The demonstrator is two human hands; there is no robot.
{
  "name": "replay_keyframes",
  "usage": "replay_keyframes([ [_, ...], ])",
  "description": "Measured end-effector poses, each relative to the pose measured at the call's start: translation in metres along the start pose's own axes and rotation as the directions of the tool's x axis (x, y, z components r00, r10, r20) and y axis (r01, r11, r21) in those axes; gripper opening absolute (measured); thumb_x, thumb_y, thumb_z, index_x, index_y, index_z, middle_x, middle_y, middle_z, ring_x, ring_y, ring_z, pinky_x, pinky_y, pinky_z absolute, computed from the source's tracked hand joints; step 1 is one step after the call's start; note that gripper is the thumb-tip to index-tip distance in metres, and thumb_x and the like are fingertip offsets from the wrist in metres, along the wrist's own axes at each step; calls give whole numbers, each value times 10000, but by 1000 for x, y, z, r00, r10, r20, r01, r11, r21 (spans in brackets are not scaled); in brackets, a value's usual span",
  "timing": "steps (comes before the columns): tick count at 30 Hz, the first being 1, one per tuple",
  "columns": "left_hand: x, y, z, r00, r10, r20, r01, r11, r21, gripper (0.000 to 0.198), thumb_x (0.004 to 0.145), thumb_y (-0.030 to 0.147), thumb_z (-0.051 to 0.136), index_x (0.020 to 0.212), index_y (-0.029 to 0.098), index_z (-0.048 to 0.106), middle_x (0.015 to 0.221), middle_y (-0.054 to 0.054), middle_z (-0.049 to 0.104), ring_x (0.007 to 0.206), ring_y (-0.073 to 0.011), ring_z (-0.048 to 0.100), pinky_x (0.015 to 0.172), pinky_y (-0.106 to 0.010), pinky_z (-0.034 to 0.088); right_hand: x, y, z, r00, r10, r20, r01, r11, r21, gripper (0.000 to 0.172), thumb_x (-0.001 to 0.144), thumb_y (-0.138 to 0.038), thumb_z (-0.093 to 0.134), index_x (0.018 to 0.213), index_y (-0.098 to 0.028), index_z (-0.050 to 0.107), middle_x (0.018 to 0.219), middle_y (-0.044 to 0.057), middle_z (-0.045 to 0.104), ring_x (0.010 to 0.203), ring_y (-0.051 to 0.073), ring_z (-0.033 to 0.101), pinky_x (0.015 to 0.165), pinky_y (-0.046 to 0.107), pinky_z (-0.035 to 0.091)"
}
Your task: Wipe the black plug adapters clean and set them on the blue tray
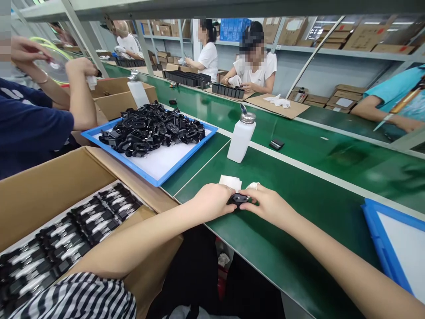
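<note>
Head view, the only one. Left hand [212, 201] and right hand [268, 206] meet over the near edge of the green bench [292, 257]. Both have fingers curled in and pinched on one small black part [237, 199]. The part sits between the two sets of fingertips, mostly covered, low over the bench; whether it touches the surface cannot be told.

A folded white wipe [230, 181] lies just behind the hands, and the white dispenser bottle [241, 137] stands upright further back.

To the left is a blue tray [186, 159] heaped with black parts [151, 126]. Nearer, also to the left, an open cardboard box [49, 190] holds parts packed in rows [83, 221].

A second blue tray [381, 239] is at the right edge, well apart. Other people are seated across the line, hands at their own stations.
</note>
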State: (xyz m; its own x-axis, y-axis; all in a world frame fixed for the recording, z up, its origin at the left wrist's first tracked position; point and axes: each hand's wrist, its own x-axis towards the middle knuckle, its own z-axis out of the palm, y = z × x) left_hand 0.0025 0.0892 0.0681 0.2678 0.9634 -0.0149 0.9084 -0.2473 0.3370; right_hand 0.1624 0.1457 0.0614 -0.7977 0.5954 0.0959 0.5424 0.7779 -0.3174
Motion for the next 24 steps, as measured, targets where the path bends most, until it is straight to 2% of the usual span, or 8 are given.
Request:
replay_keyframes([
  [4,7,10,-12,993,-50,104,38,992,120,218,693,312,496,807,145,576,692,-82,576,672,-220,543,579,-262,389,3,1,-3,1000,4,24,-5,1000,21,267,663,-316,546,909,-214,561,732,31,533,627,139,511,554,254,417],
  [9,18,22,-32,953,-138,269,106,986,130,191,624,293,584,729,134,600,628,-82,562,653,-250,545,532,-266,383,8,-2,-10,994,-47,102,48,999,-11,271,660,-314,554,899,-188,574,759,42,567,698,162,519,589,259,410],
  [12,27,23,-36,934,-151,324,116,985,126,205,607,293,598,721,123,597,629,-90,559,631,-258,543,494,-265,367,12,0,-12,984,-66,163,65,998,11,265,659,-328,552,879,-183,580,762,38,578,717,166,519,593,256,408],
  [15,35,24,-34,903,-207,376,174,977,120,112,576,216,620,627,120,592,577,-75,545,570,-228,538,463,-244,348,15,3,-11,980,-50,192,47,999,23,248,651,-336,558,848,-188,585,746,33,581,718,168,521,591,254,409],
  [17,36,24,-32,899,-222,378,197,975,105,51,575,169,609,568,127,582,541,-61,534,543,-204,530,454,-228,336,14,4,-10,984,-48,173,42,998,37,253,659,-341,549,857,-185,580,762,35,584,724,165,523,604,252,410],
  [20,29,18,-26,922,-202,332,185,979,82,70,612,193,576,571,137,580,546,-58,542,547,-192,526,457,-219,324,11,3,-6,990,-54,133,50,998,35,278,682,-347,521,893,-171,565,783,47,588,730,164,524,629,261,412],
  [24,13,-1,-9,975,-47,217,78,988,-136,157,689,314,506,738,179,572,610,-18,561,580,-159,521,496,-204,332,5,-2,1,996,-21,87,21,1000,3,293,698,-337,502,921,-155,553,812,59,591,745,175,526,668,287,412],
])
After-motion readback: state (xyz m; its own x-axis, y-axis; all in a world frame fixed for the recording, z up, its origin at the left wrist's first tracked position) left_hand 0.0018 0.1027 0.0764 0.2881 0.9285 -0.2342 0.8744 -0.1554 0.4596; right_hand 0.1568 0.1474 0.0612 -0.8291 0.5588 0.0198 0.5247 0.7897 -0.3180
